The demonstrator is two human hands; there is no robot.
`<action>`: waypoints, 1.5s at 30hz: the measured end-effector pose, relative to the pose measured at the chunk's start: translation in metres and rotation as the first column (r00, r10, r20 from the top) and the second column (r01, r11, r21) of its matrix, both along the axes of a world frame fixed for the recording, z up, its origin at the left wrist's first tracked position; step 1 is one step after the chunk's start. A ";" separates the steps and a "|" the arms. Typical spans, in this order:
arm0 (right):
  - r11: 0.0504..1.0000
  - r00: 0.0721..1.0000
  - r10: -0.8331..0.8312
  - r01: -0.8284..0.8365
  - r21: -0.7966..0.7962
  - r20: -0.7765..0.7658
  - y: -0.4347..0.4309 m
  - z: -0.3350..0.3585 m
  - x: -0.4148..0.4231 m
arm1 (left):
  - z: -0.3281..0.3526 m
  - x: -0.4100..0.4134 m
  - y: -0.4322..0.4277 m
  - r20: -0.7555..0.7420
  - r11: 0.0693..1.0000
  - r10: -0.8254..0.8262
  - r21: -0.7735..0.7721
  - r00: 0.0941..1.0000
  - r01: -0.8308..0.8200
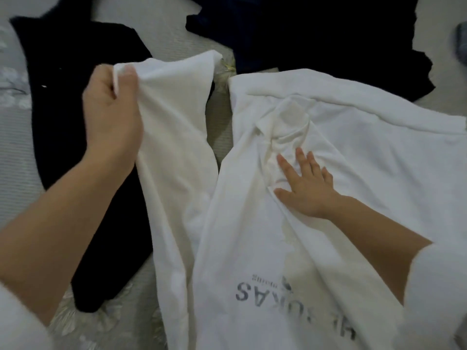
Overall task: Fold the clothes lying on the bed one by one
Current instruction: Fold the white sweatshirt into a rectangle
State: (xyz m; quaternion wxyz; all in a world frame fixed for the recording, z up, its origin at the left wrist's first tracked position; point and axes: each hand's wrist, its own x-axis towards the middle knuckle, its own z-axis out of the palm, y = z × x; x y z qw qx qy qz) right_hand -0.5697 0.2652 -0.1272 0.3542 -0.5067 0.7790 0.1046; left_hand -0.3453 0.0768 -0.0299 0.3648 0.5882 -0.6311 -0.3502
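On the bed [15, 152], the left hand [111, 112] pinches the white shirt [252, 236]'s floppy sleeve edge; the right hand [305, 185] presses flat, fingers spread. Soft, light, probably slides easily.

Home bedroom: pale grey quilted bedspread [15, 157] with floral pattern covers the bed, strewn with loose laundry — white shirt [341, 157], black garment [75, 54], dark navy clothes [328, 29] at far edge.

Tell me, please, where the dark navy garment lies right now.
In the head view, the dark navy garment lies at the top right on the pale bed cover, just beyond the white printed T-shirt.
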 end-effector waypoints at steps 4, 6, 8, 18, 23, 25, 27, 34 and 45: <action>0.905 0.878 -0.345 0.405 -0.131 0.331 0.010 0.028 0.002 | 0.031 -0.018 0.043 0.008 0.923 -0.345 -0.177 0.939 0.341; 0.631 0.545 -0.586 0.771 -0.084 0.599 0.018 0.042 -0.002 | 0.035 -0.033 0.064 0.001 0.833 -0.530 -0.188 0.848 0.520; 0.307 0.172 -0.624 0.951 0.037 0.762 0.023 0.055 -0.011 | 0.022 -0.050 0.095 0.072 0.644 -0.738 -0.221 0.671 0.732; 0.485 0.464 -0.687 0.866 -0.123 0.560 0.070 0.031 0.014 | -0.091 0.019 0.219 0.716 0.432 -0.680 0.213 0.161 0.877; 0.821 0.887 -0.458 0.447 -0.355 0.057 0.074 0.007 0.046 | -0.093 0.071 0.211 0.756 0.698 -0.524 0.116 0.393 0.707; 0.778 0.886 -0.463 0.393 -0.489 -0.023 0.070 0.001 0.044 | -0.092 0.074 0.207 0.725 0.765 -0.519 0.159 0.453 0.624; 0.647 0.815 -0.567 0.531 -0.548 0.120 0.063 0.006 0.037 | -0.091 0.071 0.206 0.689 0.822 -0.515 0.228 0.509 0.522; -0.354 -0.255 -0.387 0.929 0.112 0.886 0.036 0.081 -0.025 | -0.088 0.036 0.226 0.645 0.904 -0.420 0.235 0.638 0.358; -0.362 -0.395 -0.548 0.907 0.217 0.738 0.122 0.053 -0.067 | -0.071 0.059 0.228 0.531 0.920 -0.381 0.137 0.757 0.367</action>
